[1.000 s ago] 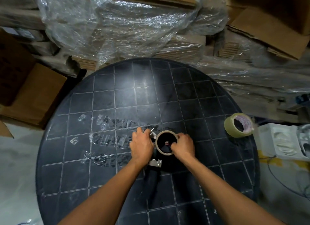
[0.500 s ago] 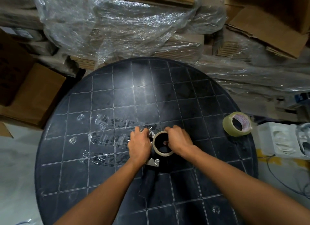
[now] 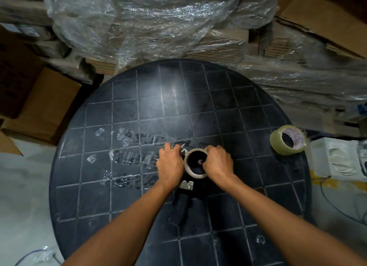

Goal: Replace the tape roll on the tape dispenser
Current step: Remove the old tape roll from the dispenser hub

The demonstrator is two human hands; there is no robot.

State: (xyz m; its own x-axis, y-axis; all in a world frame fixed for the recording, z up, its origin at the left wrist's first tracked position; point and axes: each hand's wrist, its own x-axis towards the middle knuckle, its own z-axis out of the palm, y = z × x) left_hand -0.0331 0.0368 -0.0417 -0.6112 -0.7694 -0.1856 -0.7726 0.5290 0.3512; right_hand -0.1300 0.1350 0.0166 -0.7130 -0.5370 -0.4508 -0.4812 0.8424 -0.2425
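Observation:
A black hand-held tape dispenser (image 3: 185,186) lies on the round dark table (image 3: 139,111), its handle pointing toward me and a metal plate showing near the handle. A bare cardboard tape core (image 3: 193,173) sits on its hub. My left hand (image 3: 170,164) presses down on the dispenser's left side, beside the metal cutter. My right hand (image 3: 218,163) grips the core's right rim, fingers curled over its top edge. A full roll of clear tape (image 3: 287,139) lies apart at the table's right edge.
Strips of old clear tape (image 3: 129,156) stick to the tabletop left of my hands. Plastic-wrapped cardboard stacks (image 3: 158,27) crowd the far side. A cardboard box (image 3: 39,107) stands left, and a white moulded tray (image 3: 337,160) lies on the floor at the right.
My right hand shifted from the core's lower right up over its top right rim and stays gripping there. The left hand has hardly moved.

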